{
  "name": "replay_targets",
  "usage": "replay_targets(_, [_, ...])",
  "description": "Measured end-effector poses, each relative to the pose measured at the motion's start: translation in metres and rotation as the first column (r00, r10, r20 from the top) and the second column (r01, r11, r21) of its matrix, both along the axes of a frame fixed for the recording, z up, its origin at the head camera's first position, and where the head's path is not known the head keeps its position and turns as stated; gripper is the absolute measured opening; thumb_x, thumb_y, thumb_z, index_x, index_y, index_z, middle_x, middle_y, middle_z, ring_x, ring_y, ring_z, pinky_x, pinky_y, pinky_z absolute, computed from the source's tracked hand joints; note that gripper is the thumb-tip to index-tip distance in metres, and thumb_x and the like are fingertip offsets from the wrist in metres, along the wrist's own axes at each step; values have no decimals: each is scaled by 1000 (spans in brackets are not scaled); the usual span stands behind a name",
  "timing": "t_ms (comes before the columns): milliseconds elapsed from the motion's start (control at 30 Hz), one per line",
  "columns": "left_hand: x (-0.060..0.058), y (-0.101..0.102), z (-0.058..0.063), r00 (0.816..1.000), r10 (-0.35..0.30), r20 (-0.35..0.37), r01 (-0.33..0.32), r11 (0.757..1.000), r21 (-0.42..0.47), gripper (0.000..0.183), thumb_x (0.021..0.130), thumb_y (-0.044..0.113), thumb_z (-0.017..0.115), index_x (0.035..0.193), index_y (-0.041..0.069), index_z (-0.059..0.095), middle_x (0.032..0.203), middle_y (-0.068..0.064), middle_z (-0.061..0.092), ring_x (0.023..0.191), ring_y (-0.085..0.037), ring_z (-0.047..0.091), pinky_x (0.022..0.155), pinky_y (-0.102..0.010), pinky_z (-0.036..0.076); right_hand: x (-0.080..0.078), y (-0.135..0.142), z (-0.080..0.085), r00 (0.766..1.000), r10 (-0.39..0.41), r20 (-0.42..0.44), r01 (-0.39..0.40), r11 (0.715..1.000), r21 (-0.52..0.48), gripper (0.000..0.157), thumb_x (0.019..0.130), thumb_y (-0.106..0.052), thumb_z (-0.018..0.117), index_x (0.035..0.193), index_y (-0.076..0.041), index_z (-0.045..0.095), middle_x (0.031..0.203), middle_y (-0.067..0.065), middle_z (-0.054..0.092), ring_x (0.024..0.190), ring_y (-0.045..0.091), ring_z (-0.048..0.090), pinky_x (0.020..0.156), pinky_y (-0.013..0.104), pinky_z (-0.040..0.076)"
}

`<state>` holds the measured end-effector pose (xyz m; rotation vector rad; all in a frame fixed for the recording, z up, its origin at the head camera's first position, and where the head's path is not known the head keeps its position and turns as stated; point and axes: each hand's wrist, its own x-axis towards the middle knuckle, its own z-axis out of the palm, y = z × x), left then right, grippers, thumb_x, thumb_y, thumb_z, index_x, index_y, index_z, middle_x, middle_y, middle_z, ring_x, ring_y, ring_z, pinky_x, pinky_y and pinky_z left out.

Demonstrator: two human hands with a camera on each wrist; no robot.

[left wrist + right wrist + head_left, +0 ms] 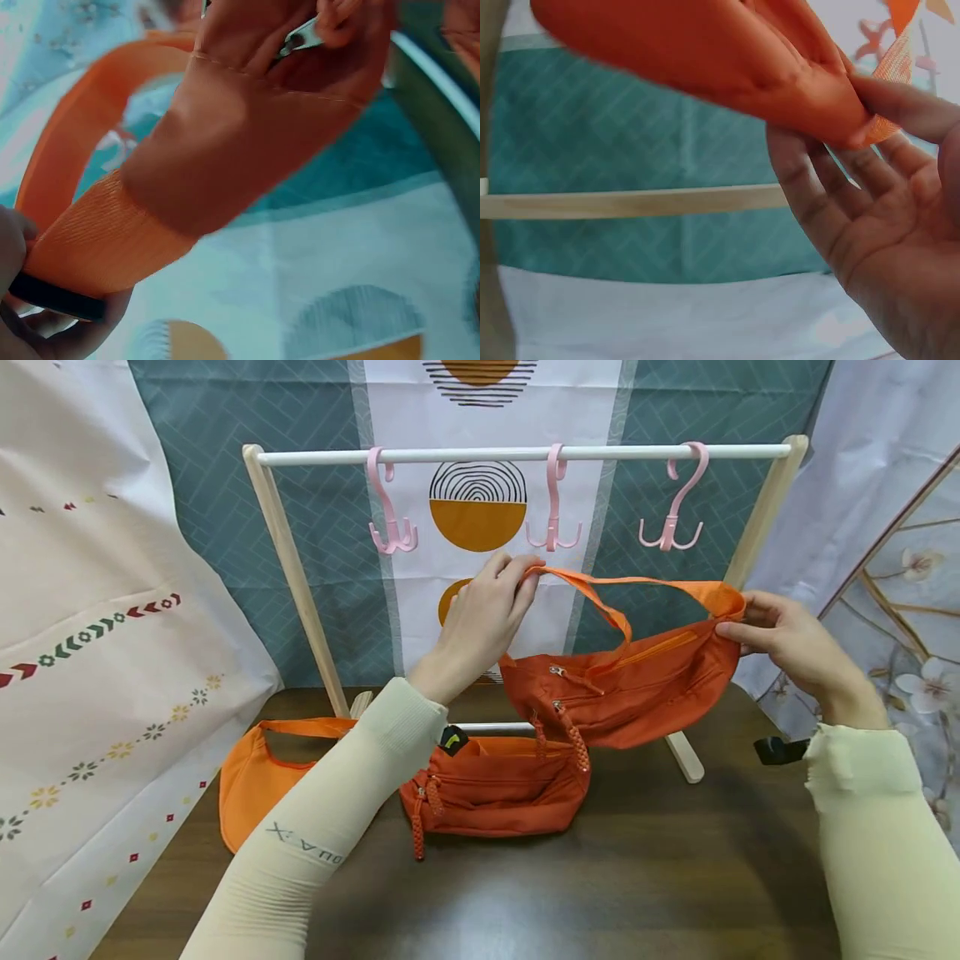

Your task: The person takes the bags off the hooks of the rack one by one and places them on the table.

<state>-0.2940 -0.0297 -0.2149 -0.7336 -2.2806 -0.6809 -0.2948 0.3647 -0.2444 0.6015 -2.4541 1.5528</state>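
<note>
An orange-red zippered shoulder bag [637, 685] is held up between both hands in front of the rack. My left hand [483, 618] grips its orange strap [600, 580] near the buckle end, just below the middle pink hook. In the left wrist view a dark buckle [56, 298] shows at the fingers. My right hand [787, 639] pinches the bag's right end where the strap joins, thumb in front and fingers behind. Braided zipper pulls [573, 739] dangle from the bag. The right wrist view shows that end between thumb and fingers [802, 169].
Pink hooks [553, 502] hang from the white bar [465, 456] of a wooden-legged rack. Below, a second orange-red bag [510, 793] lies on the brown table [600, 893]. An orange bag [251, 777] lies left, partly behind my left forearm. Patterned cloths surround the table.
</note>
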Motion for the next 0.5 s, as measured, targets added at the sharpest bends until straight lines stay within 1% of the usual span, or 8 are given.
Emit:
replay_targets(67, [-3, -12, -11, 998, -7, 64, 8, 1000, -13, 35, 113, 35, 46, 137, 18, 64, 111, -2, 60, 80, -20, 57, 69, -35, 48, 4, -3, 11, 1000, -9, -22, 7, 996, -89, 23, 101, 3, 63, 119, -11, 70, 101, -5, 75, 81, 10, 70, 68, 21, 57])
replay_targets(133, [-7, -21, -22, 989, -33, 145, 34, 999, -9, 36, 113, 37, 46, 139, 17, 62, 117, -3, 60, 91, -22, 60, 79, -37, 50, 8, -8, 21, 999, 1, -42, -10, 979, -205, 22, 100, 3, 64, 117, -9, 71, 101, -3, 75, 79, 10, 70, 66, 19, 56])
replay_targets(167, [-9, -25, -28, 982, -51, 185, 52, 999, 0, 38, 112, 38, 47, 140, 17, 61, 122, -4, 61, 99, -22, 61, 86, -39, 51, 9, -12, 26, 998, 1, -56, -16, 967, -256, 21, 100, 3, 65, 116, -9, 72, 101, -3, 75, 79, 9, 70, 66, 19, 56])
replay_targets(233, [-13, -32, -40, 957, -110, 270, 102, 994, 44, 42, 111, 40, 48, 144, 15, 58, 130, -6, 60, 115, -23, 59, 98, -40, 48, 11, -20, 35, 996, 16, -84, -46, 929, -367, 20, 98, 4, 67, 114, -5, 73, 99, 1, 75, 78, 10, 70, 65, 18, 56])
replay_targets(300, [-16, -35, -52, 923, -181, 340, 155, 983, 102, 47, 111, 41, 50, 149, 15, 54, 137, -7, 59, 125, -22, 56, 105, -40, 46, 13, -29, 44, 993, 13, -116, -62, 901, -429, 19, 96, 6, 68, 113, -1, 74, 97, 3, 75, 79, 11, 70, 64, 18, 56])
replay_targets(367, [-19, -38, -65, 878, -260, 401, 206, 963, 173, 50, 110, 41, 52, 152, 15, 52, 133, -8, 62, 119, -22, 58, 100, -40, 48, 15, -37, 53, 991, -11, -133, -53, 884, -464, 18, 95, 6, 69, 111, 0, 75, 95, 4, 75, 80, 12, 68, 65, 17, 57])
replay_targets(400, [-20, -39, -71, 853, -299, 428, 226, 951, 213, 50, 110, 41, 53, 153, 15, 50, 128, -8, 64, 115, -22, 60, 97, -39, 49, 16, -41, 58, 990, -21, -139, -48, 880, -473, 18, 95, 6, 70, 111, 0, 75, 94, 4, 75, 81, 13, 68, 66, 17, 57])
replay_targets(500, [-24, -39, -89, 776, -401, 487, 270, 908, 319, 50, 109, 36, 56, 153, 13, 49, 116, -8, 66, 102, -22, 62, 86, -37, 51, 22, -52, 73, 988, -43, -147, -33, 876, -481, 18, 93, 6, 71, 110, 1, 76, 94, 5, 76, 83, 14, 67, 68, 17, 57])
